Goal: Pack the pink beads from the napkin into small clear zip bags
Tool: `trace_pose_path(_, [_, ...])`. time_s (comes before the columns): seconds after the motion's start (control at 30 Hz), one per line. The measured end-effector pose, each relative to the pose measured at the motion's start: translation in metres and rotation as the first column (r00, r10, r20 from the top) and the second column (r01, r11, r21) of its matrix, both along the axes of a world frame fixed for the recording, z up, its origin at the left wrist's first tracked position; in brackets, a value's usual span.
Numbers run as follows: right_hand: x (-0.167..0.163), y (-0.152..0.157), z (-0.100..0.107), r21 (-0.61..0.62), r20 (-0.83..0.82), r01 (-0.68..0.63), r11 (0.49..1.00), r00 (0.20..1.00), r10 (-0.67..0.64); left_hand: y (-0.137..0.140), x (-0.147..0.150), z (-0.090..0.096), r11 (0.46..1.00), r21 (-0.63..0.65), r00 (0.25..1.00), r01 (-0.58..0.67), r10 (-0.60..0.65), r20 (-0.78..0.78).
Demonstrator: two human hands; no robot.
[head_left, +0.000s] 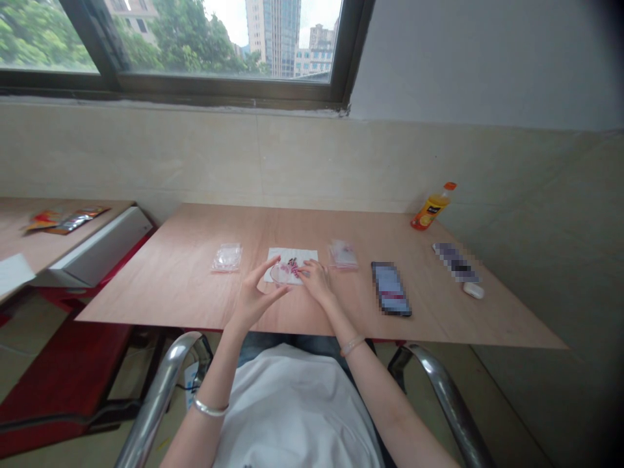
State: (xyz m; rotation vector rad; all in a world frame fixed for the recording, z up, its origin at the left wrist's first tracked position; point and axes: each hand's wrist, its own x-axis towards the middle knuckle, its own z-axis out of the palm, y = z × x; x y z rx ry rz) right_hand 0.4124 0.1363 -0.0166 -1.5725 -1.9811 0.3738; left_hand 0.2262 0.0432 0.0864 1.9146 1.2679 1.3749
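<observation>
A white sheet of paper (307, 255) lies on the table in front of me. Over its left part is a thin, clear pinkish loop (273, 275), framed by the thumb and forefinger of my left hand (253, 296). That hand is curved like a C, with the loop seeming to rest between the two tips. Small dark pink pieces (293, 264), like beads, show at the loop's right side. My right hand (316, 281) reaches in from the right, fingertips drawn together at these pieces. What exactly its fingers pinch is too small to make out.
Clear plastic packets lie left (227, 257) and right (343, 254) of the paper. Further right are a phone (391, 288), a blurred-out phone-like object (456, 262), a white case (473, 290) and an orange drink bottle (431, 209). Metal chair arms (160, 396) flank me.
</observation>
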Motion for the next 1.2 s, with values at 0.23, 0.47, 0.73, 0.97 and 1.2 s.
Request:
trace_pose_path(0.23, [0.001, 0.005, -0.006, 0.009, -0.147, -0.025, 1.0, 0.989, 0.026, -0.001, -0.002, -0.001, 0.999, -0.032, 1.0, -0.01, 0.01, 0.0])
trace_pose_path(0.47, [0.003, 0.007, 0.005, 0.095, -0.419, 0.127, 0.987, 0.905, -0.076, 0.001, -0.004, -0.005, 0.999, -0.03, 1.0, -0.019, 0.019, -0.021])
trace_pose_path(0.73, [-0.003, -0.039, 0.105, 0.392, -0.629, 0.101, 0.914, 0.755, 0.186, 0.005, 0.0, -0.008, 0.999, -0.036, 0.999, -0.006, 0.005, -0.044])
trace_pose_path(0.97, [-0.008, -0.066, 0.127, 0.435, -0.379, -0.247, 0.866, 0.822, 0.425, 0.004, 0.003, -0.006, 0.999, -0.035, 1.0, 0.009, -0.01, -0.02])
trace_pose_path(1.2, [-0.004, -0.061, 0.119, 0.384, -0.51, -0.157, 0.91, 0.786, 0.351, 0.004, -0.002, -0.009, 0.999, -0.033, 0.999, -0.006, 0.004, -0.038])
